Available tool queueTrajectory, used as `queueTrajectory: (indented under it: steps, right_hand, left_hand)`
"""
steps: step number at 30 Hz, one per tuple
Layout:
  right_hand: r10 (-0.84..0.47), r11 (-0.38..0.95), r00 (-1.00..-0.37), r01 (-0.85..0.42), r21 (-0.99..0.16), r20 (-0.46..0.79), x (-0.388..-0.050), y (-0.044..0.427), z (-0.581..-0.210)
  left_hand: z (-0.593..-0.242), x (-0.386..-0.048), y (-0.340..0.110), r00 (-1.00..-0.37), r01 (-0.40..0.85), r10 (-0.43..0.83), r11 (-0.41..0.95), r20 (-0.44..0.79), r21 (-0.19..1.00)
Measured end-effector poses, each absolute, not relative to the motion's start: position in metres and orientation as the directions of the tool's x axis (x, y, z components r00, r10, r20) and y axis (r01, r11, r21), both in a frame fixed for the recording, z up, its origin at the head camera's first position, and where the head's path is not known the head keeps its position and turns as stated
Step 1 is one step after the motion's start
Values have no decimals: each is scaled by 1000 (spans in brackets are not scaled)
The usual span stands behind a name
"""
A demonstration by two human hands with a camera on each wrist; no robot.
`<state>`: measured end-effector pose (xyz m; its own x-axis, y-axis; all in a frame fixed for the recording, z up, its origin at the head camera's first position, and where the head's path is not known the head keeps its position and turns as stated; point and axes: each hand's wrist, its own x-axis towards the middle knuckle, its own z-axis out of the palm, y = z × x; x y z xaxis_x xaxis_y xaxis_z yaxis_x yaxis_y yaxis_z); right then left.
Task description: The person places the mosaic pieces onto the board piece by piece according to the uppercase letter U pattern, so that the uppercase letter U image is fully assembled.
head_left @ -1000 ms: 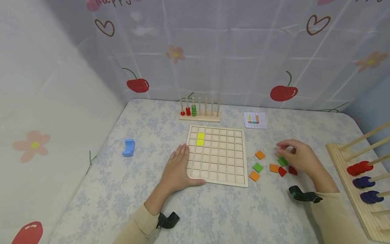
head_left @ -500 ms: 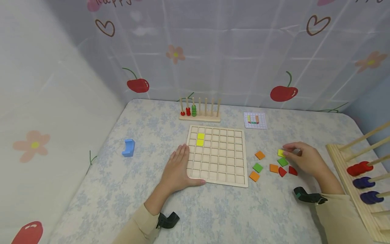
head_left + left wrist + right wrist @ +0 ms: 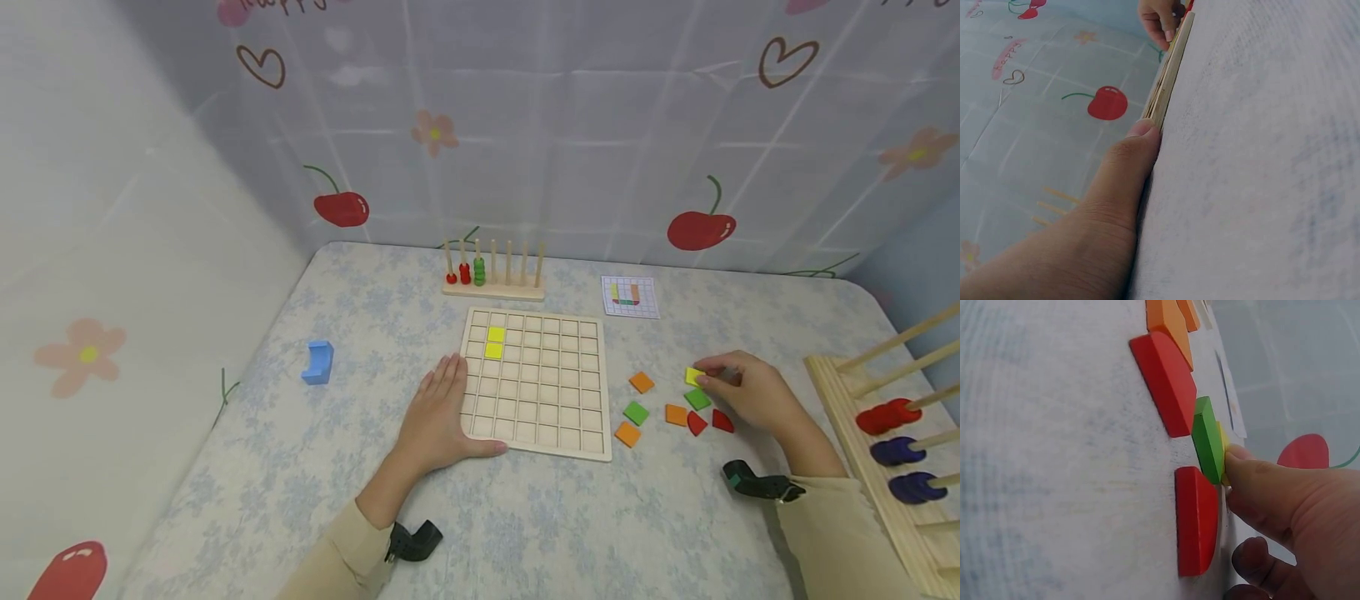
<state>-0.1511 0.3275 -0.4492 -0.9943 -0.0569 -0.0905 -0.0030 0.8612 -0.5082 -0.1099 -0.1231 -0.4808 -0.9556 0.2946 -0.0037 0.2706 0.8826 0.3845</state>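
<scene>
Curtain lettering point(image 3: 1008, 59) behind the gridded board point(image 3: 536, 385) reads "happy".

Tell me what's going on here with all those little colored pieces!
Someone's left hand rests against a wooden board while their right hand pinches a yellow tile. Two more yellow tiles sit in the board's squares. Three orange tiles, two green tiles and two red pieces lie right of the board. A picture card lies farther back.

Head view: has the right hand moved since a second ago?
Yes: the right hand has shifted slightly rightward, judged against the wooden grid board; it's now a little farther from it.
</scene>
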Motion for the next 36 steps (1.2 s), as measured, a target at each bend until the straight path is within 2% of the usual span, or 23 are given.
queueTrajectory:
  steps: [12,19,29,36]
  right_hand:
    - [-29,844,-996,19,-535,-82,-150,323,-447]
    - [-55,818,-998,-21,-575,-42,-153,312,-440]
    - [-127,768,-989,-46,-639,-81,-165,260,-427]
    - [-221,718,-972,-112,-687,-73,-174,216,-427]
  left_hand:
    - [-482,-111,-123,-955,272,297,885,-8,378]
    - [-484,-112,-123,-955,262,294,891,-33,371]
    - [-481,-112,-123,-955,252,293,887,-50,386]
    - [-482,-111,-124,-956,268,294,878,-5,396]
